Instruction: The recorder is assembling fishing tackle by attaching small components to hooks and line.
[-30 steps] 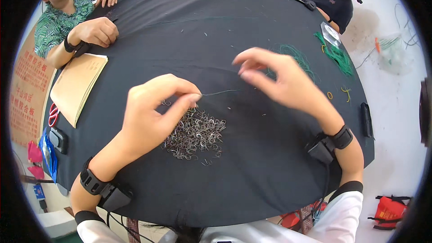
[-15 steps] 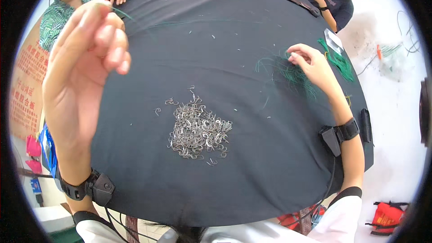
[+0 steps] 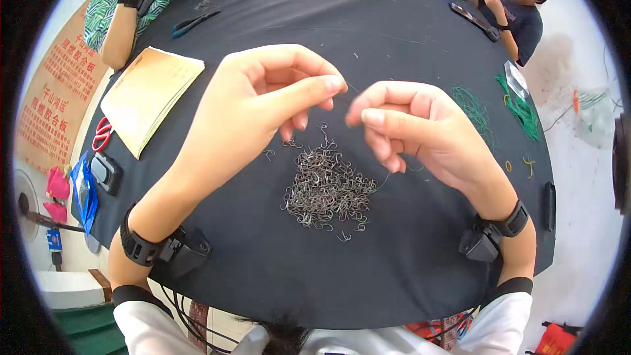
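Over the far side of a pile of fish hooks [image 3: 328, 187], my two hands are close together, fingertips a short gap apart. My left hand [image 3: 263, 92] is closed in a pinch, thumb against forefinger, on a thin green fishing line [image 3: 353, 88]. That strand runs across toward my right hand [image 3: 427, 118], whose thumb and forefinger are also pinched on it. Below the right palm, more fine green strand hangs down beside the hooks. The exact spot where the right fingertips grip is too fine to make out.
A loose green line tangle [image 3: 474, 115] and a green bundle [image 3: 519, 108] lie at right. Left are a tan paper stack [image 3: 148, 95], red-handled scissors [image 3: 102, 134] and a blue packet [image 3: 84, 190]. Dark pliers [image 3: 194, 23] lie farther off. Two people sit across the black-covered table [image 3: 276, 283].
My left hand has come down and right from the upper left to the middle. My right hand has left the green tangle and moved left to meet it. The view has shifted slightly.
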Tool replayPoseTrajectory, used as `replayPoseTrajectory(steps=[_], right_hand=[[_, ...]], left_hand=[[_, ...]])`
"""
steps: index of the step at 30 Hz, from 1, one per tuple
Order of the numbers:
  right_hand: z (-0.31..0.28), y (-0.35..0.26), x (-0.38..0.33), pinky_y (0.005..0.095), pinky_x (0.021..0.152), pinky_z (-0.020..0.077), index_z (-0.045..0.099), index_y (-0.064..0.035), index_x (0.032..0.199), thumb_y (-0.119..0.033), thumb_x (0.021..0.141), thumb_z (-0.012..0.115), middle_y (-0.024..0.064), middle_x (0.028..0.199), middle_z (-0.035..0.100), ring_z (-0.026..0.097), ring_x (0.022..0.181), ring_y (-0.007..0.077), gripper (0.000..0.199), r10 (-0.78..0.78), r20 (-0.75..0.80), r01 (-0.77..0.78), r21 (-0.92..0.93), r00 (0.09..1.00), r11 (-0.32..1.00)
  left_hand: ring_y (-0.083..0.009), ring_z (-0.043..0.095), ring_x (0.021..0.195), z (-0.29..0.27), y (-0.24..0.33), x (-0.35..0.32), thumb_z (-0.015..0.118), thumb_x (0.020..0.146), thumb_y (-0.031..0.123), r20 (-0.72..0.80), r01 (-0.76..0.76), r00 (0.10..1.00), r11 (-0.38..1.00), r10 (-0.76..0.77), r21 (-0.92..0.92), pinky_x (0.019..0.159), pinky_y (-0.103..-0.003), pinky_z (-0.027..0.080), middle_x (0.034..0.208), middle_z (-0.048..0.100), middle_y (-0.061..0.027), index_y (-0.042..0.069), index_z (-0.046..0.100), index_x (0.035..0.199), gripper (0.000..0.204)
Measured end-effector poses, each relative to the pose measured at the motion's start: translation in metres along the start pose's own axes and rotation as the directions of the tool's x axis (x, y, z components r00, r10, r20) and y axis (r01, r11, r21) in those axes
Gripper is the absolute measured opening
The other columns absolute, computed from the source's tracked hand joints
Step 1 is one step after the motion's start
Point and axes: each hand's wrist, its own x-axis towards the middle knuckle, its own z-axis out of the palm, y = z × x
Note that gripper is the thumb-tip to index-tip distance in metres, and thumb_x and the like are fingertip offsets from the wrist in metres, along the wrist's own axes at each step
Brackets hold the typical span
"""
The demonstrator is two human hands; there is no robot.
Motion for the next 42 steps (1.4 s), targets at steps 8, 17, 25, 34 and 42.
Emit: replayPoseTrajectory(steps=[8,17,25,34,42], right_hand=[[-0.027,0.023,0.01,0.0189,0.048,0.0359,0.064,-0.0003,0.094,-0.021,0.092,0.056,-0.0044,0.056,0.049,0.044,0.05,0.0036,0.023,0.04,-0.059,-0.04,0.005,0.997,0.999],[-0.032,0.05,0.013,0.018,0.044,0.0286,0.06,-0.0002,0.094,-0.015,0.091,0.055,-0.0061,0.051,0.044,0.037,0.042,0.0016,0.016,0.046,-0.119,-0.06,-0.121,0.992,0.991],[-0.03,0.053,0.014,0.0201,0.046,0.0364,0.06,-0.0028,0.098,-0.016,0.088,0.06,0.0026,0.068,0.061,0.048,0.05,0.0056,0.016,-0.115,-0.363,-0.003,-0.309,0.925,0.951],[-0.011,0.049,0.011,0.0222,0.05,0.039,0.058,-0.0058,0.113,-0.014,0.079,0.068,0.004,0.101,0.064,0.049,0.061,0.0088,0.036,-0.423,-0.122,0.232,-0.686,0.898,0.69],[-0.011,0.056,0.008,0.0181,0.054,0.0426,0.064,-0.002,0.091,-0.01,0.086,0.063,0.0002,0.073,0.064,0.055,0.063,0.0027,0.01,-0.023,-0.151,-0.019,-0.275,0.988,0.961]], left_hand=[[-0.004,0.052,0.06,-0.001,-0.03,0.016,0.061,0.087,0.016,0.066,0.073,0.995,0.997,-0.072,-0.013,0.051,-0.018,0.041,0.074,0.061,0.001,0.003,0.066,0.092,0.015],[-0.0009,0.052,0.066,-0.003,-0.071,0.012,0.064,0.085,0.013,0.102,0.01,0.995,0.993,-0.021,0.114,0.059,-0.017,0.04,0.079,0.062,0.0018,0.002,0.066,0.091,0.013],[-0.0019,0.047,0.062,-0.001,-0.073,0.007,0.063,0.083,0.008,0.063,-0.128,0.991,0.967,0.116,0.222,0.055,-0.018,0.036,0.073,0.056,0.0031,0.003,0.064,0.086,0.007],[-0.0053,0.04,0.049,0.009,-0.07,0.003,0.065,0.077,0.001,0.009,-0.278,0.959,0.93,0.284,0.239,0.045,-0.022,0.032,0.065,0.05,0.0009,0.004,0.063,0.082,0.006],[-0.0071,0.039,0.05,0.014,-0.065,0.0,0.065,0.077,0.002,-0.02,-0.147,0.988,0.975,0.152,0.169,0.045,-0.023,0.033,0.064,0.049,0.0002,0.005,0.062,0.082,0.007]])
